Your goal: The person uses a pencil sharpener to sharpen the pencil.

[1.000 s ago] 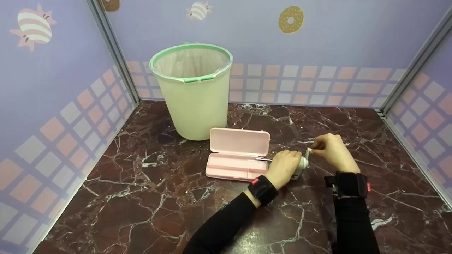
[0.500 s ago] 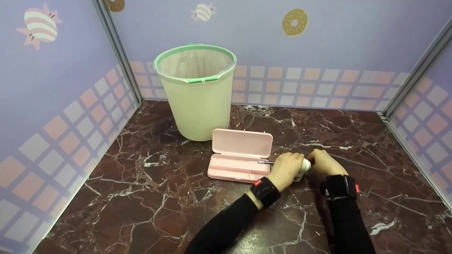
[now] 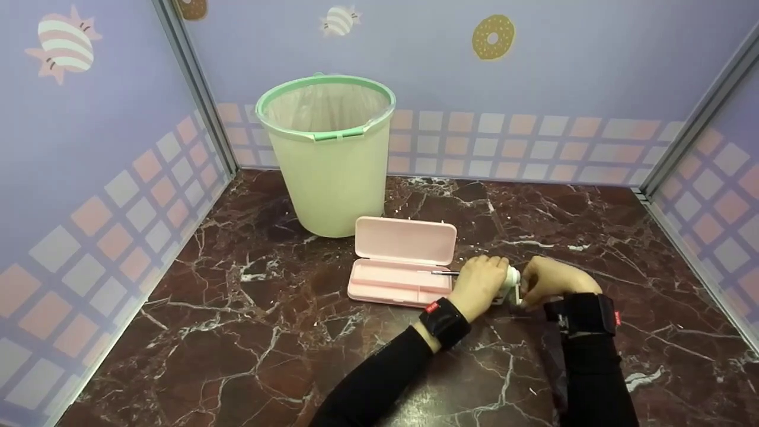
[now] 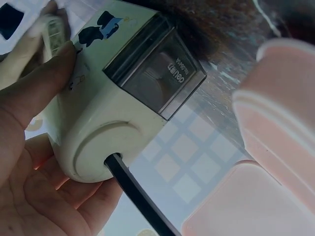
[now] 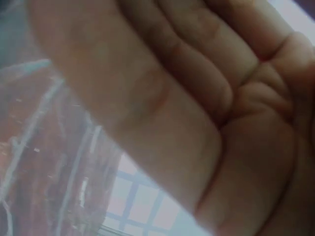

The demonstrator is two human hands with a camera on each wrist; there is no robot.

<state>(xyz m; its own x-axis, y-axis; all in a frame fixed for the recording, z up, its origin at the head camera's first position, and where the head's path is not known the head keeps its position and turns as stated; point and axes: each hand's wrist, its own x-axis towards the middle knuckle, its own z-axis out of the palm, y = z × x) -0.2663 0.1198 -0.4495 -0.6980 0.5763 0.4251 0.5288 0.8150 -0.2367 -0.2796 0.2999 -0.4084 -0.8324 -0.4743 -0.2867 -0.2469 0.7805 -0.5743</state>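
My left hand (image 3: 477, 281) grips a white crank pencil sharpener (image 4: 93, 142), its thumb on one side and fingers on the other. A dark pencil (image 4: 140, 194) sticks out of the hole in its face. The sharpener has a clear grey shavings drawer (image 4: 160, 71). My right hand (image 3: 554, 279) pinches the end of the crank handle (image 3: 517, 292), which points down toward me. Curled fingers and the palm fill much of the right wrist view, where the crank is hidden. Close left of the sharpener lies an open pink pencil case (image 3: 406, 240), overlapped by the pencil's outer end.
A pale green waste bin (image 3: 332, 184) with a plastic liner stands behind the pencil case. Small white crumbs lie on the dark marbled tabletop (image 3: 284, 356). Patterned panels (image 3: 533, 71) wall off the back and both sides.
My right hand has moved from above the sharpener's end down to beside it, swinging the crank from pointing up to pointing down. The left hand keeps its grip; the view shifts slightly.
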